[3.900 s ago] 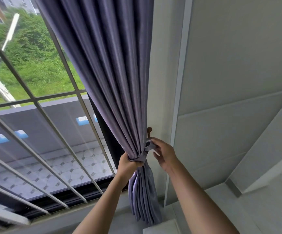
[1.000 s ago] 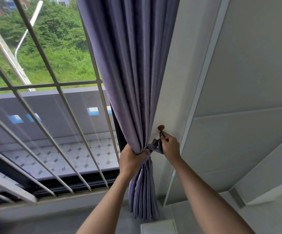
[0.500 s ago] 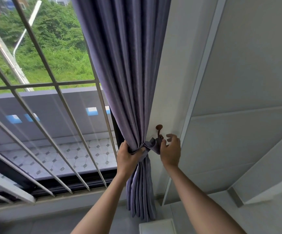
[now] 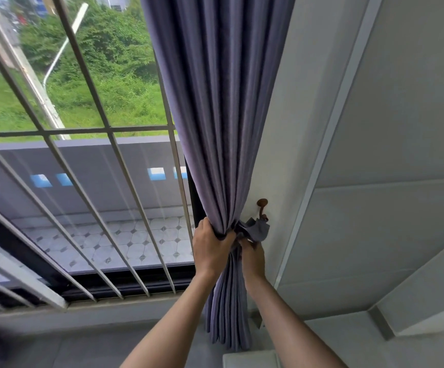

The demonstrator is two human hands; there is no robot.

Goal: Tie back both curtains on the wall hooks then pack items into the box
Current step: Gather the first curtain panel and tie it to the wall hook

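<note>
The left hand (image 4: 211,248) is clenching the gathered purple pleated curtain (image 4: 223,107) while the right hand (image 4: 252,257) is pinching its fabric tie-back (image 4: 255,229), seemingly looped on the brown wall hook (image 4: 262,208); packing looks unstarted.

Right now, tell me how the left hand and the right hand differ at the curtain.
The left hand grips the gathered purple curtain at its narrowest point; the right hand sits lower, beside it, fingers at the tie-back band. The left hand is farther from the brown wall hook; the right hand is just beneath it. Both have curled fingers on fabric.
</note>
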